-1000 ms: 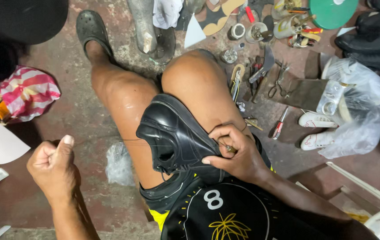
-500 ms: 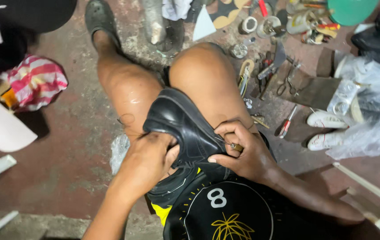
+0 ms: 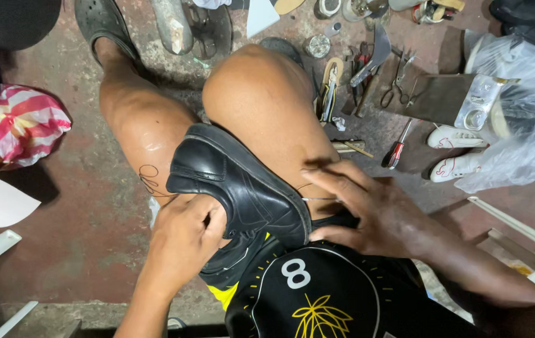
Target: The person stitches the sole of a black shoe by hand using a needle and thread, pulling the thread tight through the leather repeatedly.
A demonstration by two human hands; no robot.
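Hands first, since they lie nearest the camera: the left hand (image 3: 183, 244) is clamped on the heel end of a black leather shoe (image 3: 236, 181) that lies across the lap, wedged between the two bare thighs, while the right hand (image 3: 373, 213) rests against the shoe's sole edge, fingers spread, with a thin thread or needle (image 3: 317, 199) stretched between its fingertips and the sole; whether those fingers pinch it tight I cannot tell. To stitch well here, my judgement is that the left hand should keep the shoe pressed firm against the leg so the sole cannot twist, and the right should draw the thread straight out along the seam line, with steady tension rather than a jerk. Compared with a second ago, the left hand, then a loose fist held off to the side, has come in to grip the shoe, and the right hand has shifted from the shoe's upper edge out to the sole. Farther off on the stained concrete floor (image 3: 92, 206) lie a red-handled screwdriver (image 3: 395, 150), scissors (image 3: 395, 87), a pair of white shoes (image 3: 455, 153) beside a clear plastic bag (image 3: 524, 106), and a pink striped bag (image 3: 20, 125) to the left.
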